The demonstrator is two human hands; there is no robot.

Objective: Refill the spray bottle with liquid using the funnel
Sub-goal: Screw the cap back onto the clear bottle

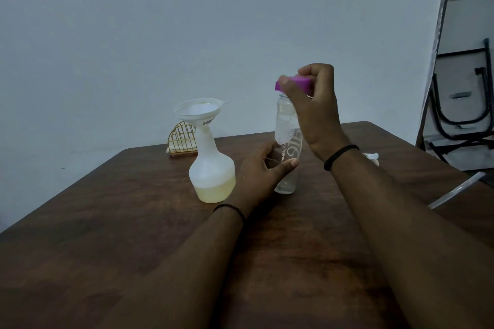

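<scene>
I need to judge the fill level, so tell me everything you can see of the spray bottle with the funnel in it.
The spray bottle is translucent white plastic with a wide rounded base and a narrow neck. It stands upright on the wooden table, its spray head off. A white funnel sits in the neck. Pale yellow liquid fills only its bottom part. The left hand beside it grips the clear bottle; whether it touches the spray bottle is unclear.

Clear glass bottle with purple cap (287,147): white print running sideways up its wall, partly hidden by a hand, small letters resembling "noves", larger letters unreadable | White plastic funnel (199,112): small dark-edged label on its cone, text too small to read | no other text legible
</scene>
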